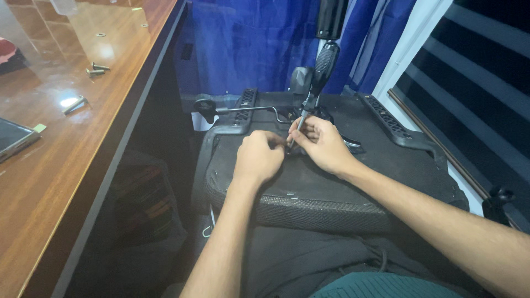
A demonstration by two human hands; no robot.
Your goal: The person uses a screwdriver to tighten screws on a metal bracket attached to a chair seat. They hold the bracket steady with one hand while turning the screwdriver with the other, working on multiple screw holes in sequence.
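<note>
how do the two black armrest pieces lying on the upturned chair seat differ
The left armrest piece lies nearly straight up the frame, just behind the left hand; the right armrest piece runs diagonally and sits away from the right hand. The left one looks shorter and has a metal lever crossing it; the right one shows its whole length with nothing across it. Both are black plastic with slotted holes, resting on the chair seat.

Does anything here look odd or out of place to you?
Yes. The black office chair seat lies upside down, underside up, with its lever exposed. Loose metal screws lie scattered on the brown wooden table. Both hands, left hand and right hand, meet at a screwdriver.
</note>
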